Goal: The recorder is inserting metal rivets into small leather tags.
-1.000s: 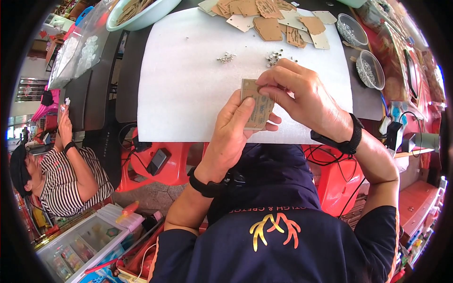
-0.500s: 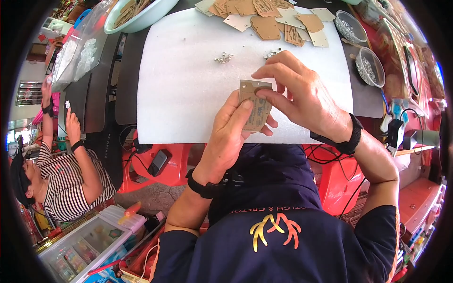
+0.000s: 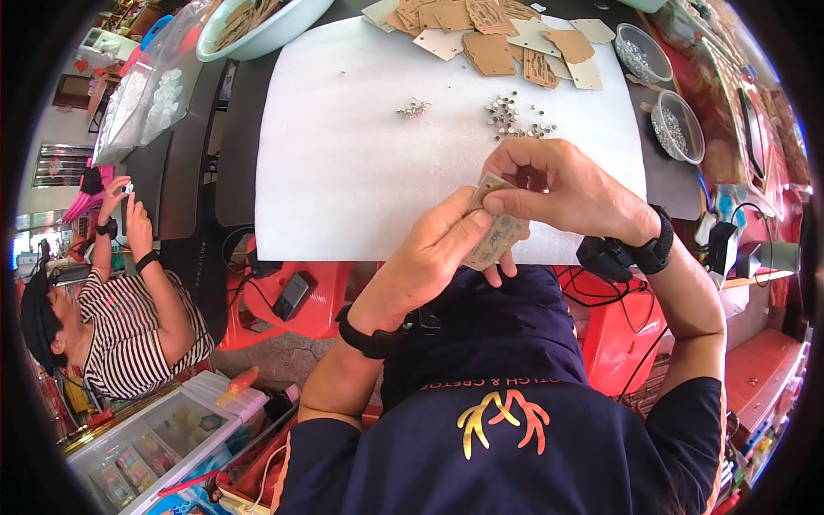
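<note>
Over the near edge of the white foam sheet (image 3: 343, 172), my left hand (image 3: 433, 253) grips a small brown printed cardboard tag (image 3: 498, 239), thumb on its face and fingers behind. My right hand (image 3: 549, 189) pinches the tag's upper end between thumb and bent forefinger. Whether a small metal piece sits in that pinch is hidden. Just beyond my right hand lie scattered small silver metal studs (image 3: 506, 116). A smaller heap of silver pieces (image 3: 414, 108) rests to their left.
Brown and white cardboard tags (image 3: 493, 53) are piled at the far edge. Two clear bowls (image 3: 676, 129) of silver pieces stand at the right, and a pale green basin (image 3: 257, 34) at far left. On the left a co-worker (image 3: 129, 326) in stripes holds a small white thing.
Both hands have come nearer to me and the tag has tilted. My right fingers have closed on its upper end. The studs beyond my right hand are now uncovered.
</note>
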A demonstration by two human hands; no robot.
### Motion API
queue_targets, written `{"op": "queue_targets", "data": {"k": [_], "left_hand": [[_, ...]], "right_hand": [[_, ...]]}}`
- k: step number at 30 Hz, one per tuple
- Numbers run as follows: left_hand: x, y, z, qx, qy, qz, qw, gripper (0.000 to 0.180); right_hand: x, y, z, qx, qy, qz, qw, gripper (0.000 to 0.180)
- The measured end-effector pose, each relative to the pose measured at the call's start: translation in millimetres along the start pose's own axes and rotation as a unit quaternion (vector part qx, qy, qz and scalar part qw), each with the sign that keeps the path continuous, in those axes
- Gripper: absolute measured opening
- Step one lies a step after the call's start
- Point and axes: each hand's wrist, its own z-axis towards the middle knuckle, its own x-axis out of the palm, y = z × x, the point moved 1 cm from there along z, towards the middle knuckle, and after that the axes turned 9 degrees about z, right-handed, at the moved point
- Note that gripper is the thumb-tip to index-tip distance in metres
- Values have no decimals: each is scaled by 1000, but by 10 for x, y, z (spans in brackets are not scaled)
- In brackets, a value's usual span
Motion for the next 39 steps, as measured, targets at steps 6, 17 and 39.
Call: {"op": "queue_targets", "data": {"k": [6, 17, 39], "left_hand": [[-159, -54, -25, 5, -79, -74, 994, 28], [-249, -135, -41, 29, -167, 123, 978, 20], [121, 146, -9, 207, -269, -26, 940, 33]], "right_hand": [[-32, -114, -6, 33, -33, 174, 984, 22], [24, -24, -71, 50, 6, 72, 996, 22], [726, -141, -17, 9, -150, 511, 846, 25]]}}
